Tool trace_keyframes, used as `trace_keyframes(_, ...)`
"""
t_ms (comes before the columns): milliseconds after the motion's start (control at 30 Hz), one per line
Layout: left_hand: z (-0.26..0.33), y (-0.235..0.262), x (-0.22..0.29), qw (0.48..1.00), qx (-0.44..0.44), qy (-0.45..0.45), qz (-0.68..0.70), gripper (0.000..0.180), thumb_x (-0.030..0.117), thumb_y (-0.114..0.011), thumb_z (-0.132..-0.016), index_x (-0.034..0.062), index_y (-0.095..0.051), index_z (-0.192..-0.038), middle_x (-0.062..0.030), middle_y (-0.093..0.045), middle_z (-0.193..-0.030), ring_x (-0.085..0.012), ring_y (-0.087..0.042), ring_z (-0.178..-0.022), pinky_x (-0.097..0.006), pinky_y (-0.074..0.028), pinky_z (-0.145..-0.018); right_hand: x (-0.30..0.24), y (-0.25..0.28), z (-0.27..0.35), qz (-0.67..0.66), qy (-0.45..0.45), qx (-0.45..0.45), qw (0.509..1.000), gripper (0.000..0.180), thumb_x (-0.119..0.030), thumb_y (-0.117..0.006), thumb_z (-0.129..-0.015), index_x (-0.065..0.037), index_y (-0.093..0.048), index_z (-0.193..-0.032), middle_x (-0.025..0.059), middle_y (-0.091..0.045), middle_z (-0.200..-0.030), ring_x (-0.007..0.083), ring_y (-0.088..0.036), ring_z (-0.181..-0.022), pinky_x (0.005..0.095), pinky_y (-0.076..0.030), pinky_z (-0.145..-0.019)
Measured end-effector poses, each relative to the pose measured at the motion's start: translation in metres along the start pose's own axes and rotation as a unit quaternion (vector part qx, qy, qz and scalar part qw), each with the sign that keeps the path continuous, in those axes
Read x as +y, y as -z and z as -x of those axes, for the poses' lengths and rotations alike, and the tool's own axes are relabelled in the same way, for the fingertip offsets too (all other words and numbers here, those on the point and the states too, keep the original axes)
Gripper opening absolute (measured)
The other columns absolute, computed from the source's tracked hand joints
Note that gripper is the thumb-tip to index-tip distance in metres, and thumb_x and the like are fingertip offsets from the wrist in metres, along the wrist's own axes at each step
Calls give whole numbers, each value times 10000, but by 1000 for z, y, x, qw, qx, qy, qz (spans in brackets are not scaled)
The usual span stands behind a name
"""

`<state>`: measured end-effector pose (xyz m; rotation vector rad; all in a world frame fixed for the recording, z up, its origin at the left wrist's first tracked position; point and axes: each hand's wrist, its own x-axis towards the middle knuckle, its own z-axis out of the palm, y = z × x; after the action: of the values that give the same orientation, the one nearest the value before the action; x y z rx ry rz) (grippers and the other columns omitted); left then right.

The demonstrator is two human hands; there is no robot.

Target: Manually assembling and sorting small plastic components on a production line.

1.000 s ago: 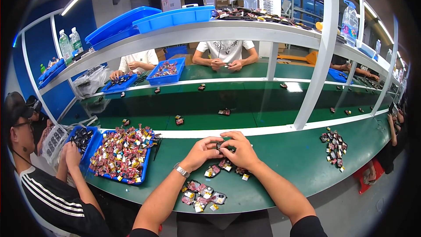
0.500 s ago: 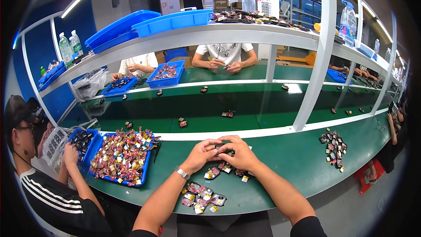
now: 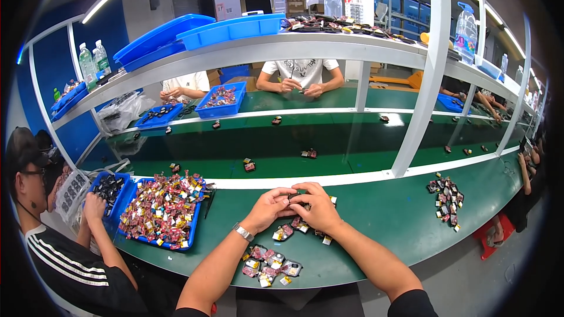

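My left hand (image 3: 271,209) and my right hand (image 3: 319,206) meet over the green table, fingers curled in and closed together. Between their fingertips is a small dark part (image 3: 292,196), mostly hidden by the fingers. Just below the hands lie several small black housings with red circuit boards and yellow-white pieces (image 3: 283,233), partly covered by my right hand. Closer to me, at the table's near edge, sits a cluster of similar assemblies (image 3: 271,264). A wristwatch (image 3: 243,232) is on my left wrist.
A blue tray (image 3: 194,232) heaped with red-and-yellow electronic parts stands to my left, beside a smaller tray of black pieces (image 3: 110,191). More assemblies (image 3: 445,201) lie to the right. Beyond a white rail (image 3: 364,176) runs a green belt. Posts carry an overhead shelf. Other people sit around.
The assemblies on the belt have shifted slightly to the right. Across the table, a person at the left has brought their hands together away from a tray. My hands stay nearly in place.
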<state>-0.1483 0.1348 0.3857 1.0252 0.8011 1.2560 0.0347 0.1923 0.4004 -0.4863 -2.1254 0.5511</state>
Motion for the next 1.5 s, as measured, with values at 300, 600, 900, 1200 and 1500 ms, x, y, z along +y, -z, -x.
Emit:
trace_keyframes(300,4,-6,-2,999,23,-36,-21,280,64,-535,-966,20,-512,-1241,-107,-613,-1162,-181,-626,-1054,-340,-546,-916,-3,-7,2,-7,-14,29,999,157,-88,-713,-765,-80,-737,-921,74,-626,-1188,285,-529,-1157,384,-444,-982)
trace_keyframes(600,0,-5,-3,996,43,-56,-48,268,54,-521,-972,14,-509,-1237,-112,-615,-1169,-184,-622,-1070,-348,-545,-929,1,-2,0,-9,9,12,1000,202,-70,-697,-769,-69,-716,-971,100,-572,-1283,315,-466,-1243,416,-392,-1047)
trace_keyframes(900,-2,-15,-3,997,53,-50,7,291,46,-491,-982,-2,-479,-1269,-115,-624,-1145,-193,-625,-1062,-362,-549,-938,-7,1,-5,33,34,86,995,150,-35,-701,-749,-41,-658,-892,90,-604,-1014,279,-585,-972,369,-502,-802)
trace_keyframes(1200,1,-16,0,997,64,-35,4,289,40,-490,-977,-8,-479,-1262,-110,-624,-1126,-195,-630,-1051,-361,-548,-943,-7,-3,-4,94,71,87,989,170,-33,-733,-729,-39,-663,-883,94,-609,-933,267,-607,-866,360,-514,-744)
trace_keyframes(1500,0,-16,-4,997,73,-31,0,272,57,-493,-983,-4,-489,-1248,-90,-633,-1097,-170,-632,-1025,-343,-547,-934,-10,-5,-2,125,65,82,987,165,-53,-723,-733,-38,-654,-882,92,-590,-922,269,-592,-872,362,-506,-758)
